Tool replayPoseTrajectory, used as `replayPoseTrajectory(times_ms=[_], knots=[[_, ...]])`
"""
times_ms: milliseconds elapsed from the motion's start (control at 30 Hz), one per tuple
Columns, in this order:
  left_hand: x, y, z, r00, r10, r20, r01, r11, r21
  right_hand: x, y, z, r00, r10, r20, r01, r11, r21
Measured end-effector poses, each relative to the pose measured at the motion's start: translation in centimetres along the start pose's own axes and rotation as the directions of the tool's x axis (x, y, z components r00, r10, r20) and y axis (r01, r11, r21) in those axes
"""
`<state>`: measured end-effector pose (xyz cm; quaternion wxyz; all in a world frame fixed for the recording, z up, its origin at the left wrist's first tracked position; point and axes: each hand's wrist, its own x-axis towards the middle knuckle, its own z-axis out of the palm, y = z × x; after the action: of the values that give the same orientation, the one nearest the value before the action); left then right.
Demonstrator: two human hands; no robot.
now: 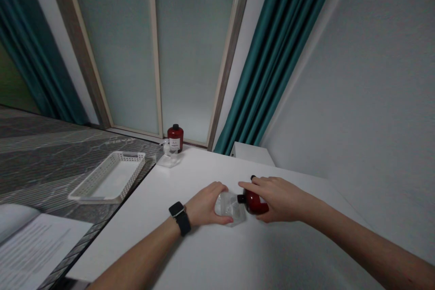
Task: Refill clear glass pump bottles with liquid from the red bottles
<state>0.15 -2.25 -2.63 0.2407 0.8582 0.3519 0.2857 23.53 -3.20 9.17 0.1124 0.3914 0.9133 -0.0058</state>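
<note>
My left hand is curved around a clear plastic container on the white table, thumb in front and fingers behind. My right hand grips a dark red bottle, which lies tilted sideways. The bottle's black cap points left, right beside the clear container; whether they touch I cannot tell. Behind my right fingers shows a small black piece, mostly hidden. At the table's far left corner stands another dark red bottle with a white label and black top, upright.
In front of the far bottle is a clear box with something whitish in it. On the grey patterned surface to the left are a white perforated basket and open printed pages. A white cabinet stands beyond the table's far edge.
</note>
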Motion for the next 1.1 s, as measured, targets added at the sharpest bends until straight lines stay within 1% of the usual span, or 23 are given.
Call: replayPoseTrajectory(times_ms=[433,833,1100], knots=[[-0.04,-0.16,0.06,1.000,0.019,0.002,-0.019,1.000,-0.004,-0.07,-0.03,-0.15,1.000,-0.006,0.004,0.006,1.000,0.006],[-0.01,-0.05,0.04,1.000,0.009,-0.003,-0.009,1.000,-0.008,-0.13,0.03,-0.03,1.000,0.000,0.005,0.000,1.000,0.018],[0.11,-0.04,-0.16,1.000,-0.004,0.013,0.004,1.000,-0.017,-0.20,0.25,0.56,1.000,0.006,-0.029,-0.005,0.998,0.061]])
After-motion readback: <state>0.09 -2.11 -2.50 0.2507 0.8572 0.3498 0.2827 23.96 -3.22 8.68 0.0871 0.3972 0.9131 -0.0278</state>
